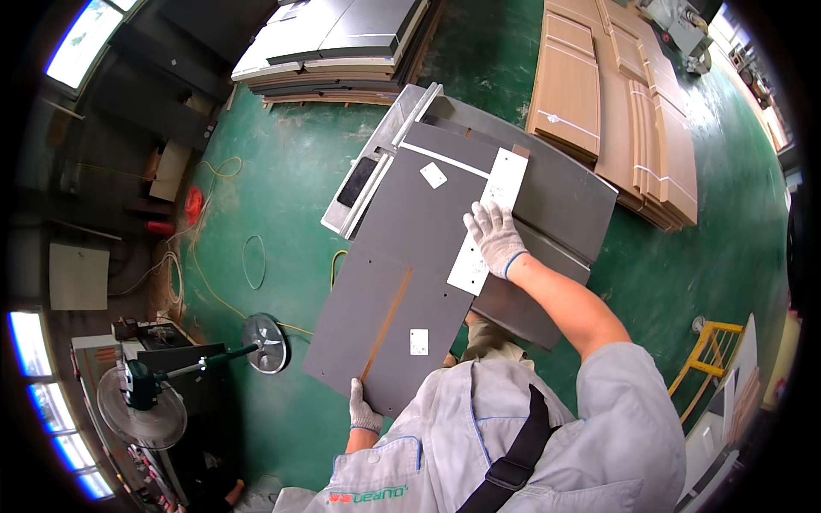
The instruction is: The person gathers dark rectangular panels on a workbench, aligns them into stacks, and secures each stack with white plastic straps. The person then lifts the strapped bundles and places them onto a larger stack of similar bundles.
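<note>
A dark grey board (376, 256) lies tilted across a grey machine table, its near corner by my body. Over its right edge lies a long white strip (469, 265) with small dark holes. My right hand (496, 241), in a pale knit glove, rests on this strip with its fingers stretched out. In the same kind of glove, my left hand (365, 412) grips the board's near edge; some of its fingers are hidden. Two small white cards (418, 342) lie on the board. A brown stripe (386, 325) and a white stripe (445, 161) cross it.
The grey machine table (564, 179) has a rail with a dark phone-like slab (357, 181) at left. Stacked grey panels (342, 43) stand far ahead, brown panels (569, 85) far right. A pedestal fan (141, 402), hoses and a yellow trolley (710, 359) stand around.
</note>
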